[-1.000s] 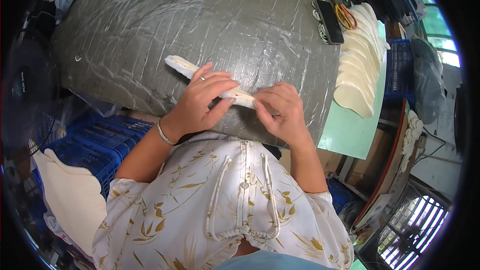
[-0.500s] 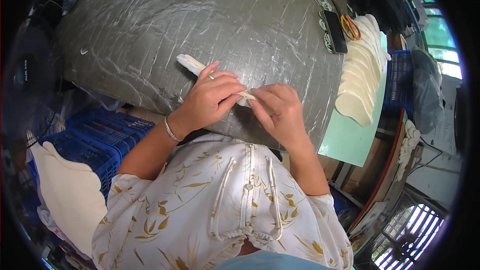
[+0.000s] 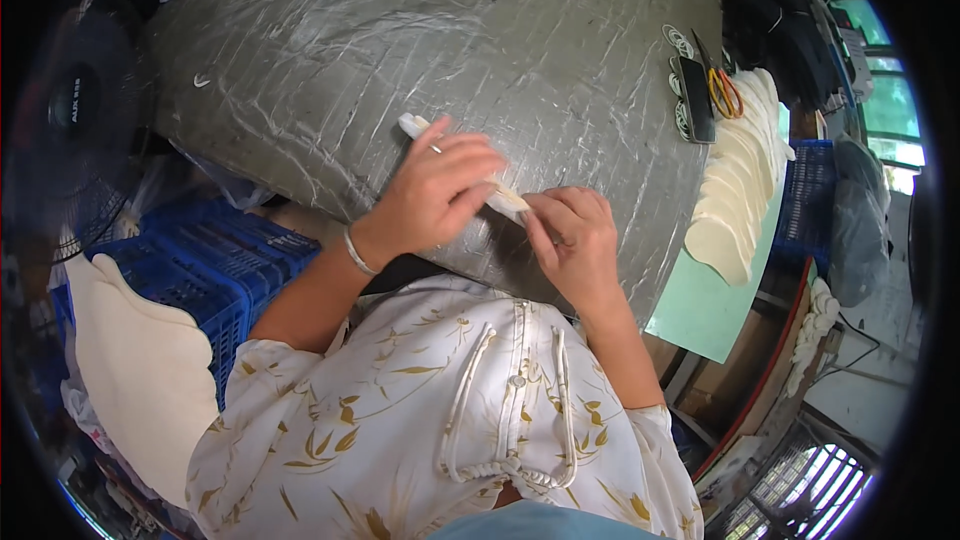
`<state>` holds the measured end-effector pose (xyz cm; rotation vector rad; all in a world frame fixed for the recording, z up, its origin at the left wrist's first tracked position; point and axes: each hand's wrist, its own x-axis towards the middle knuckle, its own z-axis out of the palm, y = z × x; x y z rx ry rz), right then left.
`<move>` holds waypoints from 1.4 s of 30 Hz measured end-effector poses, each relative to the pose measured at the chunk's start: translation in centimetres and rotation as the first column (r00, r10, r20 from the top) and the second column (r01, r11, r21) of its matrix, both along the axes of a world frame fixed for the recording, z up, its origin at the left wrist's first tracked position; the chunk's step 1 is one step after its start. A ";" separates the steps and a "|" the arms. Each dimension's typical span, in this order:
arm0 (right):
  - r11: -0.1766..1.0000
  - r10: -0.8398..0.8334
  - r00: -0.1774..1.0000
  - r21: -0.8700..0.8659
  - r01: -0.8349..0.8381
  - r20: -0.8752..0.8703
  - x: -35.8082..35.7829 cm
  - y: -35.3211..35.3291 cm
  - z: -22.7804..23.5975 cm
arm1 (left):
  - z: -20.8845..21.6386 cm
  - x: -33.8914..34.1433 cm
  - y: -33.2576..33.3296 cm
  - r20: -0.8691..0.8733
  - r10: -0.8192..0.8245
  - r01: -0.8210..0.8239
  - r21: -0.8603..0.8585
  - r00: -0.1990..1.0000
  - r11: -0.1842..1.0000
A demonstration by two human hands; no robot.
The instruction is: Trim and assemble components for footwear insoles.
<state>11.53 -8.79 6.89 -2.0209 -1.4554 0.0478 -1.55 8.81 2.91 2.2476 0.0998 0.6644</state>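
Note:
A narrow, folded strip of white and cream cloth runs slantwise between my hands, just over the near part of the grey table. My left hand is curled over its middle, with a ring on one finger and a bracelet at the wrist. The strip's far end sticks out beyond the left fingers. At the near end, my right hand pinches the strip between thumb and fingers. Part of the strip is hidden under the left hand.
Plastic film covers the table. To the right lie a phone, scissors and stacked cream cloth pieces on a green board. At left are blue crates, a large cream piece and a fan.
The hands are farther apart, and more of the strip shows between them. My right hand has gone toward the strip's near end. The whole view has shifted slightly.

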 end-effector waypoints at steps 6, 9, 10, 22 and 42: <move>0.999 -0.032 0.998 0.009 0.032 -0.053 -0.2 0.4 0.0 | -0.8 -0.7 2.6 -0.059 0.001 0.003 0.066 0.998 0.998; 1.000 -0.022 0.999 -0.021 0.021 -0.040 -0.4 1.1 0.9 | -1.6 -0.6 2.6 -0.038 0.016 -0.013 0.069 0.999 0.998; 1.000 -0.022 1.000 -0.002 0.022 -0.019 -0.6 1.5 1.1 | -1.7 -0.5 2.6 -0.027 0.020 -0.018 0.063 0.999 0.998; 0.996 -0.008 0.998 -0.090 0.013 0.057 -0.7 3.8 0.2 | -1.9 -1.0 3.5 -0.015 0.091 -0.091 -0.035 0.996 0.995; 1.000 0.029 0.980 -0.009 -0.028 0.196 -1.9 7.1 0.0 | -2.8 -2.1 5.0 0.010 0.120 -0.100 -0.490 0.993 0.866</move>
